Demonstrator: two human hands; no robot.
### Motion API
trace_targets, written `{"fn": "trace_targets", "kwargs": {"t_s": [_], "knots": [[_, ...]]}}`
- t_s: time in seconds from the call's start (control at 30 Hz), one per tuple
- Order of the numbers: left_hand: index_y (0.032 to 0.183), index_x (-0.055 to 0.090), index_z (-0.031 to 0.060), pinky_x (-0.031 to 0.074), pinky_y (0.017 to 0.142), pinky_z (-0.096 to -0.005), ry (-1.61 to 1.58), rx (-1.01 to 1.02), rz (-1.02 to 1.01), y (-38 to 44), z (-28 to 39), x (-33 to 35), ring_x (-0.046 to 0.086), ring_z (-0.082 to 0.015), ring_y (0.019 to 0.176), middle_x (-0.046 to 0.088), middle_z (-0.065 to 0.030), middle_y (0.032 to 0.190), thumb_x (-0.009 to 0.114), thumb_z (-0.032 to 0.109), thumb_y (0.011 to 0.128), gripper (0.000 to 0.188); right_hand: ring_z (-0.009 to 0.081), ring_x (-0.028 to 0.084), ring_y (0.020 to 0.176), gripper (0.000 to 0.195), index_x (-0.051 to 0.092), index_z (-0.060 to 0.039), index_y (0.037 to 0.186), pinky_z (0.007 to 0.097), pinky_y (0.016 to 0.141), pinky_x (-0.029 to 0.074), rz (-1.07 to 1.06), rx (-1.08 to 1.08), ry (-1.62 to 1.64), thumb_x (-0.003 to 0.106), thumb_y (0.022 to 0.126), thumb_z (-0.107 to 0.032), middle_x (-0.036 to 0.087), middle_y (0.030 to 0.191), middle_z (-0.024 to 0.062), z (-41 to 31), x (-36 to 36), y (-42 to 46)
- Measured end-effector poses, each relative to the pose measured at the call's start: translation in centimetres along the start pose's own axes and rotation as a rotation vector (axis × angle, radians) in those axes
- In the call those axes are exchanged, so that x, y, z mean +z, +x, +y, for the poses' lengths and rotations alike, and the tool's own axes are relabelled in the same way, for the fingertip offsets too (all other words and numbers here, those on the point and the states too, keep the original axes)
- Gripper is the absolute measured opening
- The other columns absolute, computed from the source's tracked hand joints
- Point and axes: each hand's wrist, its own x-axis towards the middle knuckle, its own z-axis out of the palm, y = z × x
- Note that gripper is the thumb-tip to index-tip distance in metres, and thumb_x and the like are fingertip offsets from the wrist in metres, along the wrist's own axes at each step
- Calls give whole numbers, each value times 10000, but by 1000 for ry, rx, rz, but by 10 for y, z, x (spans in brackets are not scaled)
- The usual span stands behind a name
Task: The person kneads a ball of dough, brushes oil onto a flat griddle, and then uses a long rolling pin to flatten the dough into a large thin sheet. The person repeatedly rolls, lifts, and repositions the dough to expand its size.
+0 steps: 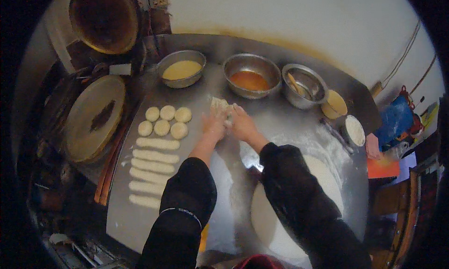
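My left hand (214, 124) and my right hand (244, 124) meet over the far middle of the metal worktop. Between their fingers is a small pale, crumpled piece (219, 103), dough or cloth; blur and the fingers hide much of it. Left of my hands lie several round, flattened dough pieces (162, 127) in two rows. Below them, several dough strips (156, 158) lie side by side, the lower ones partly behind my left sleeve. A large, smooth sheet or mass of pale dough (270, 223) rests under my right forearm.
Along the back stand a bowl of yellow liquid (182, 70), a steel bowl of orange-red liquid (249, 80), and a steel bowl with a wooden-handled utensil (304, 85). A beige tub (334, 105) and a bowl of flour (355, 130) follow rightward. Round griddle (94, 121), far left, adjoins the worktop.
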Motion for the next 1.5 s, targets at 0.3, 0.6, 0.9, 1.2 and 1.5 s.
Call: {"fn": "trace_targets", "kwargs": {"t_s": [0.3,0.6,0.9,1.2,1.5], "knots": [[1113,543,94,385,941,-364,-272,81,280,132,-40,94,480,-242,1161,514,-120,1244,504,337,860,353,390,390,1248,590,411,24,1312,400,1040,319,-53,76,-35,401,920,-417,391,1352,268,23,51,113],[1055,604,34,408,909,-399,42,21,76,79,-17,40,583,-248,1031,619,-148,1090,534,368,819,414,357,382,1263,496,484,12,1257,386,1067,269,-183,141,343,376,941,-355,444,1324,231,25,44,97],[1213,563,73,437,891,-438,65,202,-140,-27,-42,-14,587,-318,1003,607,-177,1116,537,373,837,481,350,419,1209,368,527,-85,1191,447,987,353,-81,71,-185,501,873,-269,486,1261,213,6,67,59],[1105,611,64,432,865,-437,-134,318,-44,-92,-69,-76,584,-332,977,631,-181,1023,499,372,880,398,310,645,694,187,633,-96,875,458,603,510,-44,-129,-438,498,843,-221,658,782,134,64,77,78],[930,667,107,401,828,-492,-46,339,-92,-163,-29,-34,534,-335,962,622,-160,918,596,316,771,271,356,525,1052,343,539,-30,1098,462,845,434,-97,-238,-376,601,804,-194,567,1068,223,92,59,12]]}}
